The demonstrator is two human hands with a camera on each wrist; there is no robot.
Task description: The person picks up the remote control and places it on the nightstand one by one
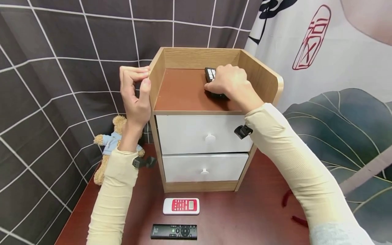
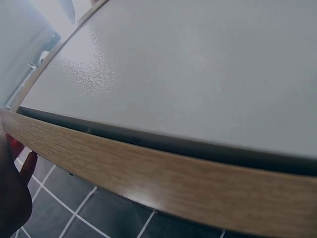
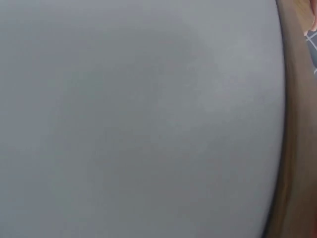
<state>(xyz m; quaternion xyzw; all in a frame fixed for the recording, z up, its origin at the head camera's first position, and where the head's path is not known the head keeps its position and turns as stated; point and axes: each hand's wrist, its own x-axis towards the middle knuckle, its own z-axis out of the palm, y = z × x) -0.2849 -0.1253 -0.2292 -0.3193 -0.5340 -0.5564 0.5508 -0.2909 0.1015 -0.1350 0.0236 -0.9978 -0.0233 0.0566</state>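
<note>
A wooden cabinet (image 1: 200,185) with two white drawers stands on the table. On its brown top, inside the raised rim, lies a black remote control (image 1: 210,74) with white keys. My right hand (image 1: 230,81) grips it from above, hiding most of its length. At the cabinet's left side panel (image 1: 157,73), my left hand (image 1: 136,97) touches the outer face with bent fingers. The left wrist view shows part of that hand (image 2: 12,203) beside the wooden edge. A white drawer front (image 3: 148,119) fills most of the right wrist view.
In front of the cabinet lie a white remote with a red keypad (image 1: 181,206) and a black remote (image 1: 174,231). A teddy bear (image 1: 111,143) in blue sits behind my left forearm. Dark red pieces (image 1: 299,221) lie by my right sleeve. Gridded cloth (image 1: 61,85) hangs behind.
</note>
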